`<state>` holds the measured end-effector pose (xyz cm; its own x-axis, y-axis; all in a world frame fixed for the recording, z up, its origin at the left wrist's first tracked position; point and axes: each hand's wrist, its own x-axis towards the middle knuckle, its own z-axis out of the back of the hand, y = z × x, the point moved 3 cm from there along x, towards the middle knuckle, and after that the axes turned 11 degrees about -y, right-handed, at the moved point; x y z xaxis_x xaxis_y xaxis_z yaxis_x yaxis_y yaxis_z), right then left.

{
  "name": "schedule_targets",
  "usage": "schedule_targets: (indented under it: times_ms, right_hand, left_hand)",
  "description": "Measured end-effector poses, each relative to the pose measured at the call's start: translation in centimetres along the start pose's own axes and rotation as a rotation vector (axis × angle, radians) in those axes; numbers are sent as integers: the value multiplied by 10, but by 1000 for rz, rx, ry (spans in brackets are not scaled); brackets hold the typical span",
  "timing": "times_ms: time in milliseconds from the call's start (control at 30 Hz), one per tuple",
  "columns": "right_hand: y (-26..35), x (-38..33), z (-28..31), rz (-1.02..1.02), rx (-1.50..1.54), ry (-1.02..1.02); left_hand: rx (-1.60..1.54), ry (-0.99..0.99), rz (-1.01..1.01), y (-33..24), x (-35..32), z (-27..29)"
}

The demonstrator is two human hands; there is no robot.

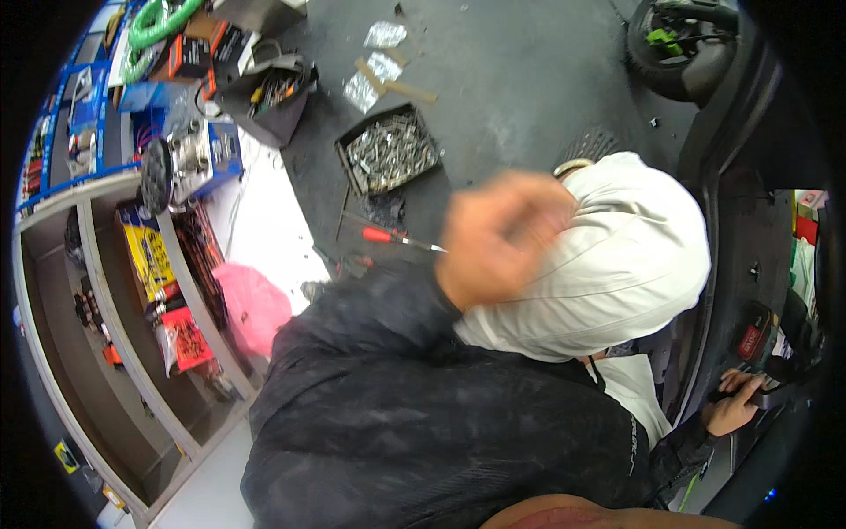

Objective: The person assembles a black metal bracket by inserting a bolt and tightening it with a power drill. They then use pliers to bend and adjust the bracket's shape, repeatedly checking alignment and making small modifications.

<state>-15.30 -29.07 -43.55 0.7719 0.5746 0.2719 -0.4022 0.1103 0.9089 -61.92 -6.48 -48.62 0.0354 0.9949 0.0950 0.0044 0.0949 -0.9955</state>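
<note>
My left hand [504, 238] is raised in the middle of the view, beside my knee in light trousers [608, 247]. Motion smears its fingers, which look curled; nothing can be made out in them. Below and left of it, a screwdriver [381, 235] with a red handle lies on the floor, its shaft running toward the hand. Far to the right, my right hand [733, 413] has its fingers around the end of a black part [775, 397] on a dark body [705, 264]. A dark red lamp-like piece [755, 335] sits just above that hand.
An open box of loose metal hardware [392, 150] stands on the grey floor, foil sheets [385, 35] beyond it. At left are a dark tool bag [269, 93], a pink cloth [253, 306] and a shelf unit [132, 353] with packets. A wheel [661, 57] is at far right.
</note>
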Motion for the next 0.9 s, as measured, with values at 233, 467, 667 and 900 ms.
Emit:
schedule_targets:
  times_ms: [233, 467, 667, 900]
  right_hand:
    - [-22, -25, -32, -137, -196, 105]
    - [-57, -64, -63, -87, -551, 466]
    - [-57, -59, -95, 77, -950, 795]
    - [-60, -41, -149, 492, -1230, 1124]
  left_hand:
    - [142, -778, 430, 124, 16, 290]
    - [810, -577, 896, 235, -112, 433]
    - [1452, -852, 853, 216, -206, 414]
    - [918, -1329, 720, 229, -267, 345]
